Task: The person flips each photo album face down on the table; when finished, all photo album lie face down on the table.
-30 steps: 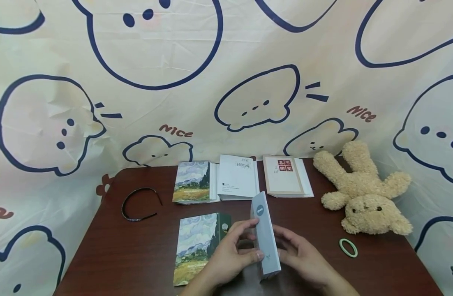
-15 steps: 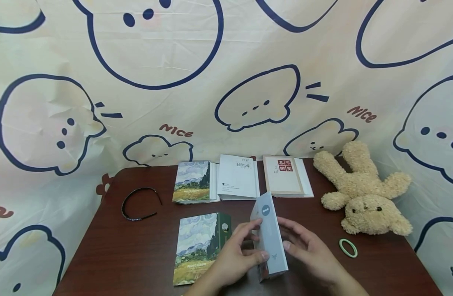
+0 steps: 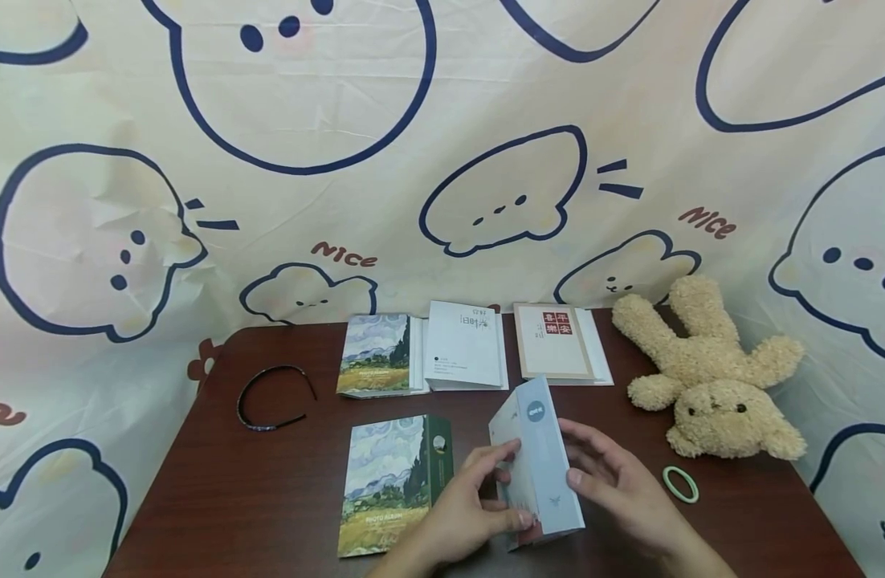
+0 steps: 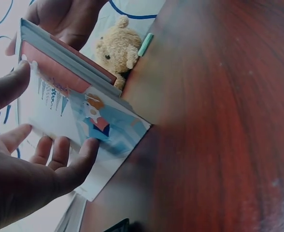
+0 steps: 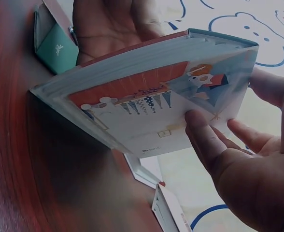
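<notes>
A small photo album (image 3: 547, 457) with a pale blue spine stands tilted upright over the table's near middle, held between both hands. My left hand (image 3: 457, 518) holds its left cover, with the thumb low by the spine edge and the fingertips higher. On the other side, my right hand (image 3: 626, 490) holds the right cover with thumb and fingers. In the left wrist view the album's cover (image 4: 77, 111) carries a dog drawing, red shapes and blue patches. Layered page edges (image 5: 132, 67) show in the right wrist view. Palms and some fingers are partly hidden in the head view.
A painted album (image 3: 385, 482) with a green clasp strip lies left of the hands. Behind stand a painted album (image 3: 373, 353), a white album (image 3: 462, 345) and a cream one (image 3: 554, 341). A headband (image 3: 243, 405), teddy bear (image 3: 710, 369) and green ring (image 3: 681, 485) lie around the table.
The album has shifted slightly right and turned, so more of its left cover and spine shows. Both hands have moved right with it, and the left thumb has slid off the spine onto the cover.
</notes>
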`<state>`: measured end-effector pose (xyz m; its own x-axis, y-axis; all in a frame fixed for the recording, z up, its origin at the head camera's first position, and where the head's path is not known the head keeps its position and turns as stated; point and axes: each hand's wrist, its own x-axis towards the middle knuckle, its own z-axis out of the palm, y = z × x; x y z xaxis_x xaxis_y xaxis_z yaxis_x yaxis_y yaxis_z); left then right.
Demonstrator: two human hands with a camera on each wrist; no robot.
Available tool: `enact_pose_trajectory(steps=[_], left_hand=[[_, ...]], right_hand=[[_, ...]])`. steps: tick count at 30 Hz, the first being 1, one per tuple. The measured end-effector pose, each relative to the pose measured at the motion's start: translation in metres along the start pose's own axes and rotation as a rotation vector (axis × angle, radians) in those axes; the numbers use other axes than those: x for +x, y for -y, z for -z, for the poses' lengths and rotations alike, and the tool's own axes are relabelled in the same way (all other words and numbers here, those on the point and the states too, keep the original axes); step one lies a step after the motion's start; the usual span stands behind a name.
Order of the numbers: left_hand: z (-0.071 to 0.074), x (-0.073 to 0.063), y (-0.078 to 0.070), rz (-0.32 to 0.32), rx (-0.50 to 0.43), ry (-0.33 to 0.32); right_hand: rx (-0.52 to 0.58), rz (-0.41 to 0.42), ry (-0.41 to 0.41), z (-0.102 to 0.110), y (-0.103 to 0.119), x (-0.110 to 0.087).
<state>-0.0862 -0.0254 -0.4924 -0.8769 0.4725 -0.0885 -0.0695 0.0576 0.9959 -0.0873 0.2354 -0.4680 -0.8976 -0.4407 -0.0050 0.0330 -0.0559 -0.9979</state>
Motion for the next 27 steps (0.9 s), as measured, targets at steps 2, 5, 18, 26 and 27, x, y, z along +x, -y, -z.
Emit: enact_pose_trajectory(steps=[2, 5, 18, 26, 27], left_hand=[[-0.001, 0.001, 0.002, 0.021, 0.008, 0.002], [-0.002, 0.002, 0.004, 0.056, 0.022, -0.006], [-0.004, 0.0, 0.009, 0.074, 0.046, -0.035], [-0.003, -0.002, 0.011, 0.061, 0.077, -0.032], [-0.003, -0.002, 0.011, 0.063, 0.084, -0.033]], right_hand=[[-0.002, 0.002, -0.006, 0.002, 0.0, -0.001], [-0.005, 0.007, -0.022, 0.004, -0.001, -0.003], [-0.032, -0.004, -0.097, 0.014, -0.005, -0.008], [-0.04, -0.045, -0.141, 0.019, -0.009, -0.011], [-0.035, -0.052, -0.144, 0.019, -0.01, -0.011]])
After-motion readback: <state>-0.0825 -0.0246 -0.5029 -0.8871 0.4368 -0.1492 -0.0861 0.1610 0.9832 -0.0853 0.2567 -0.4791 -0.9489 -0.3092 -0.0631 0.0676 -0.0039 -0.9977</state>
